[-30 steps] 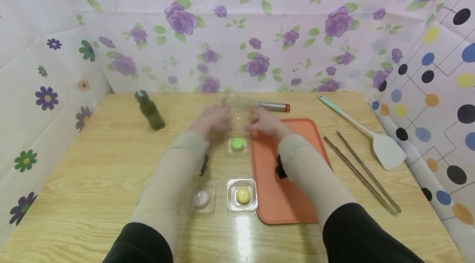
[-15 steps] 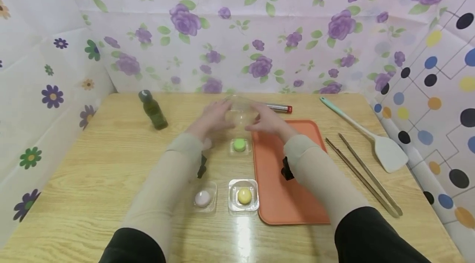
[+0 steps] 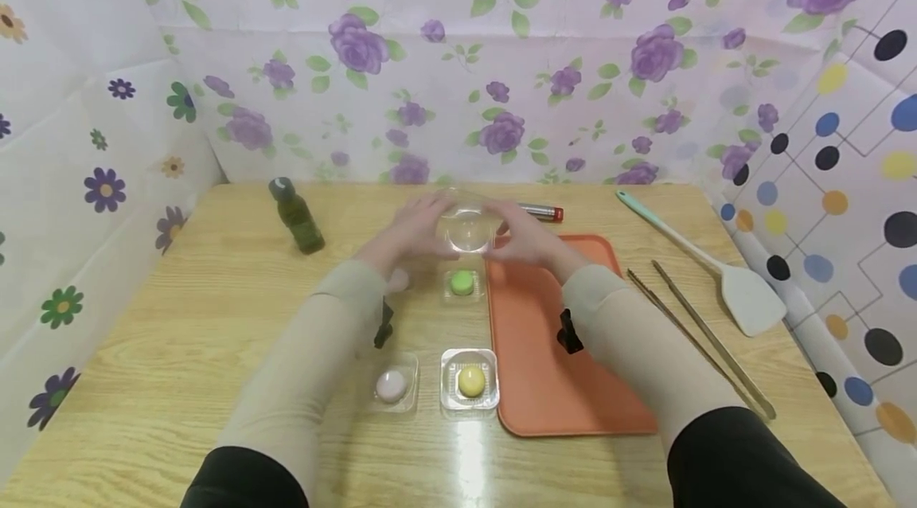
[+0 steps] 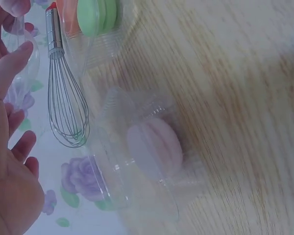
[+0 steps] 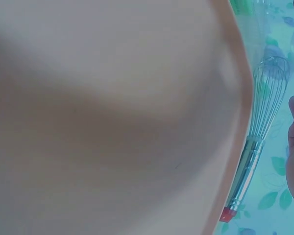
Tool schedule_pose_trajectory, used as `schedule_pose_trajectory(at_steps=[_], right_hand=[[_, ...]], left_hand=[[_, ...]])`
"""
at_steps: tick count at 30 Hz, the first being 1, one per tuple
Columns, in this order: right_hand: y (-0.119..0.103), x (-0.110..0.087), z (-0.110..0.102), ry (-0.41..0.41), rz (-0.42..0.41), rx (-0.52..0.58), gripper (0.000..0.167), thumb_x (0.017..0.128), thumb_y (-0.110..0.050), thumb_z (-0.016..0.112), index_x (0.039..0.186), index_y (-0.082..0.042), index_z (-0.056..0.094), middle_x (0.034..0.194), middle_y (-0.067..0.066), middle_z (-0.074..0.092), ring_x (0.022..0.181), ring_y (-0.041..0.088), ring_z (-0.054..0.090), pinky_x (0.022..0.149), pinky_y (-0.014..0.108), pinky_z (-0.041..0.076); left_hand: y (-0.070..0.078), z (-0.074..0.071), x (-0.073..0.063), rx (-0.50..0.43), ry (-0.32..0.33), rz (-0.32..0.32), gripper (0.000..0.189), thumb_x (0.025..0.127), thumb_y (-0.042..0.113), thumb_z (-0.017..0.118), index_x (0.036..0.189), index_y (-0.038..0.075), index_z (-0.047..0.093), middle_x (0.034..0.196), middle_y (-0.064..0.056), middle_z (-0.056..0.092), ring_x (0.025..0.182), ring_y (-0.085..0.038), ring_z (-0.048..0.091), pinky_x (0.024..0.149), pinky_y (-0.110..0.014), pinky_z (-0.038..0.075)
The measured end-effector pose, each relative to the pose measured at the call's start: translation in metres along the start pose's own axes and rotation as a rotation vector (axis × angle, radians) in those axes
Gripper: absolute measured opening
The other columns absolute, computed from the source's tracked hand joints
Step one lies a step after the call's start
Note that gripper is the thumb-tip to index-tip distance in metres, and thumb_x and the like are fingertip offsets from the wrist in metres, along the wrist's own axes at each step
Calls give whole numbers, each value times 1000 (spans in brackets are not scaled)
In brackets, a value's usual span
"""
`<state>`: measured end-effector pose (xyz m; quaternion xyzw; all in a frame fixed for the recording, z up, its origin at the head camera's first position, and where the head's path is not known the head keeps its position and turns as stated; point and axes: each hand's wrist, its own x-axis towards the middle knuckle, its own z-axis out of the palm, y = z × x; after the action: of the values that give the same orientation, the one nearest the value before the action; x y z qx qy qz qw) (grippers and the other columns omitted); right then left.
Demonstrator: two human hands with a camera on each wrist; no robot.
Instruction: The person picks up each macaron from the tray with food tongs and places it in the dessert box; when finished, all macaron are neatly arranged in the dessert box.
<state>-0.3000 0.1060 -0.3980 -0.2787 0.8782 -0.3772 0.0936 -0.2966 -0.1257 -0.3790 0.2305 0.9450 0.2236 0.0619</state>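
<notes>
Above the far middle of the table, my left hand [image 3: 414, 231] and right hand [image 3: 528, 236] hold a clear plastic lid [image 3: 467, 231] between them, fingers and thumbs at its sides. Just nearer, a green macaron [image 3: 462, 282] sits in a clear plastic tray. A pale pink macaron [image 4: 154, 148] in a clear case lies beside my left wrist, partly covered in the head view. Closer to me are another pale macaron [image 3: 391, 386] and a yellow macaron [image 3: 471, 381], each in its clear container. In the right wrist view only part of the right hand shows at the edge.
An orange tray [image 3: 544, 381] lies under my right forearm. Behind the hands is a whisk [image 4: 68, 93]. A dark green bottle [image 3: 297, 217] lies at back left; tongs [image 3: 705, 333] and a white spatula [image 3: 748, 297] lie at right. Patterned sheets line the sides and back.
Both hands stay over the far middle with the clear lid, which has come down slightly and tilted toward me. The right forearm has shifted a little to the right.
</notes>
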Motion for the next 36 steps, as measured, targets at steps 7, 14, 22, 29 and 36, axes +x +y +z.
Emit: schedule_pose_trajectory(at_steps=[7,14,22,29,36], right_hand=[[-3,-3,0,-43,15,97,94,76,-27,78,150,-15,20,145,7,30,99,19,55,81,35,50],[-4,-5,3,-107,138,412,77,89,-33,62,150,-21,16,140,12,35,109,31,52,92,46,42],[-12,-3,7,-182,270,904,62,97,-50,27,146,-14,27,116,17,54,92,31,59,83,38,42],[-14,-2,6,-191,224,1035,70,95,-57,31,144,-7,30,97,15,60,74,21,61,72,30,48],[-16,-2,4,-193,237,1032,65,97,-52,27,143,-6,30,88,12,63,73,20,62,71,29,48]], left_hand=[[-2,-3,-6,92,54,24,95,66,42,81,144,13,33,148,-9,32,134,-32,25,111,-51,13],[-1,-4,-11,180,142,72,96,65,46,81,142,13,34,144,-9,36,131,-31,29,109,-49,20],[4,-5,-14,276,221,140,93,67,47,79,141,12,36,141,-9,39,128,-31,34,108,-49,24],[8,-3,-19,356,295,226,90,67,46,80,138,9,38,135,-11,44,122,-31,38,104,-48,29],[9,-3,-21,392,323,246,91,66,45,81,139,10,38,135,-9,43,121,-29,39,103,-47,31]])
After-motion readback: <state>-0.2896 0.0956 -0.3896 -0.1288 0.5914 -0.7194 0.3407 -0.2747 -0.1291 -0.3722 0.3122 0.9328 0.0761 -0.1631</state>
